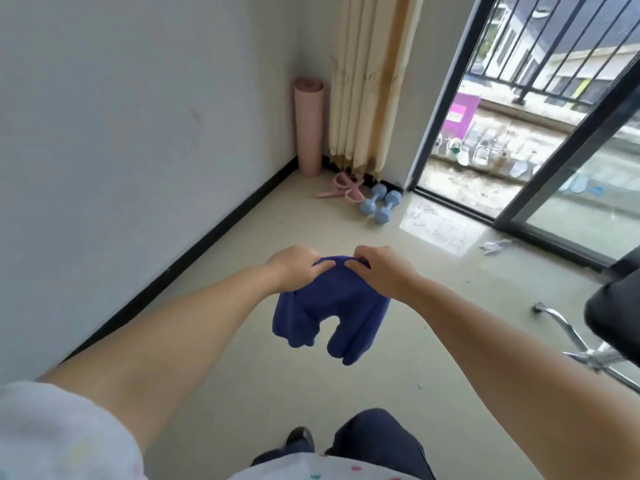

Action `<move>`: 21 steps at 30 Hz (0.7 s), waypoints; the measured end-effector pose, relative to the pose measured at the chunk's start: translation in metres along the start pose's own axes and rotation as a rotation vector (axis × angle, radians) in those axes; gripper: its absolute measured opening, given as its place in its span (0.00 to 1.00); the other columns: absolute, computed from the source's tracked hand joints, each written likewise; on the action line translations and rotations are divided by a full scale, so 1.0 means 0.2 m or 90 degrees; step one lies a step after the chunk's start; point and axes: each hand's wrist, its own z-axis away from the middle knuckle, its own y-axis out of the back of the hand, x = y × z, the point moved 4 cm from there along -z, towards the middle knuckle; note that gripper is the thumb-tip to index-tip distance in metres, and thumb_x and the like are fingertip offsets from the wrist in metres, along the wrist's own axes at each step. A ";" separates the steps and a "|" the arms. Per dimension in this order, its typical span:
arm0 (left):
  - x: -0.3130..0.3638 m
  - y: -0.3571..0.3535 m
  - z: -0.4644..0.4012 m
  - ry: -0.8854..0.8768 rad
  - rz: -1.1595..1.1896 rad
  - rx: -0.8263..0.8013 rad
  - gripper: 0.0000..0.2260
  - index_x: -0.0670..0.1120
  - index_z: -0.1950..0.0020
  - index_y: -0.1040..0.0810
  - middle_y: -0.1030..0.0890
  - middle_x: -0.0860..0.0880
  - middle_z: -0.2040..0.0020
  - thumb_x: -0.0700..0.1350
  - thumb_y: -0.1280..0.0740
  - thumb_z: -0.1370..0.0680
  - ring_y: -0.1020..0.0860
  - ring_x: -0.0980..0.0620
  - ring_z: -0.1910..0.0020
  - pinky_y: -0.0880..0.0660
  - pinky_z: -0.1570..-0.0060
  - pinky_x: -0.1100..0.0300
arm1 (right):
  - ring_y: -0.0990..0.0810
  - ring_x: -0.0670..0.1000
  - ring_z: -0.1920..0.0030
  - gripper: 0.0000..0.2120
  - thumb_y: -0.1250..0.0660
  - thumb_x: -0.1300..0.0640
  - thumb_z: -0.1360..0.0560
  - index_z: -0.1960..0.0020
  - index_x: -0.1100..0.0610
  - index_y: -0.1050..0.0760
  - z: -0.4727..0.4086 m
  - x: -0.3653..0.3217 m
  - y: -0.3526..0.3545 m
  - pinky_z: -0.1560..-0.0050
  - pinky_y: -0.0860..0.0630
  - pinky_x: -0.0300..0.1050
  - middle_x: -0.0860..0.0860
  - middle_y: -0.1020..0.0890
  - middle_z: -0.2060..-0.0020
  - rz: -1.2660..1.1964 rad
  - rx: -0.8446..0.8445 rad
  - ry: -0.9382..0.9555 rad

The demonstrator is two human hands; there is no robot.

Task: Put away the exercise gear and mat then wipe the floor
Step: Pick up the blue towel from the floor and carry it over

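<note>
Both hands hold a blue cloth [329, 310] up in front of the body, well above the floor [398, 393]. Left hand [294, 268] and right hand [384, 271] sit close together at the cloth's top edge, fingers curled and pinching the fabric, thumbs toward each other. Prob. they're gathering or folding it to get a pad for wiping; held at the top so the rest hangs free.

Cloth: deep blue, soft, fleecy-looking, bunched at the top w/ two lobes hanging down and a gap between them. Looks dry, but can't really tell.

Gear seems already put away in the far corner: pink rolled mat [308, 126] stands upright against the wall beside the curtain [367, 81]; pink band [341, 188] lies on the floor just beside it; two light-blue dumbbells [379, 202] lie side by side near the door frame. So the wipe step is what's left, not yet begun. A white scrap [495, 245] lies on the floor near the sliding door [568, 188].
</note>
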 end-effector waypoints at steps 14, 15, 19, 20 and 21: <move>-0.01 0.71 -1.32 0.065 0.039 0.128 0.20 0.46 0.68 0.32 0.27 0.52 0.68 0.52 0.45 0.18 0.30 0.52 0.67 0.36 0.67 0.59 | 0.24 0.54 0.53 0.10 0.42 0.48 0.20 0.53 0.52 0.27 -1.43 0.52 0.73 0.55 0.27 0.50 0.50 0.21 0.56 0.083 -0.005 0.121; -0.01 0.78 -1.39 0.072 0.045 0.146 0.20 0.46 0.67 0.32 0.27 0.52 0.68 0.53 0.45 0.18 0.30 0.53 0.68 0.36 0.67 0.59 | 0.24 0.55 0.52 0.11 0.42 0.48 0.20 0.51 0.53 0.25 -1.54 0.53 0.80 0.55 0.27 0.49 0.51 0.20 0.54 0.085 -0.007 0.137; -0.08 1.02 -1.60 0.139 0.064 0.195 0.20 0.47 0.67 0.32 0.28 0.52 0.68 0.55 0.45 0.18 0.29 0.52 0.67 0.35 0.65 0.57 | 0.24 0.56 0.52 0.11 0.43 0.47 0.20 0.54 0.52 0.28 -1.92 0.48 1.00 0.60 0.32 0.47 0.52 0.20 0.54 0.126 -0.004 0.185; -0.12 1.09 -1.64 0.157 0.060 0.210 0.21 0.47 0.68 0.34 0.29 0.52 0.69 0.55 0.45 0.18 0.30 0.52 0.68 0.36 0.67 0.57 | 0.24 0.56 0.52 0.11 0.44 0.46 0.20 0.54 0.52 0.28 -2.02 0.45 1.04 0.61 0.34 0.46 0.51 0.20 0.54 0.147 0.004 0.197; -0.15 1.17 -1.68 0.170 0.059 0.228 0.21 0.47 0.69 0.34 0.29 0.52 0.69 0.55 0.45 0.18 0.30 0.52 0.68 0.37 0.68 0.57 | 0.24 0.56 0.52 0.12 0.44 0.46 0.20 0.53 0.52 0.28 -2.11 0.42 1.09 0.62 0.35 0.45 0.51 0.20 0.54 0.167 0.018 0.215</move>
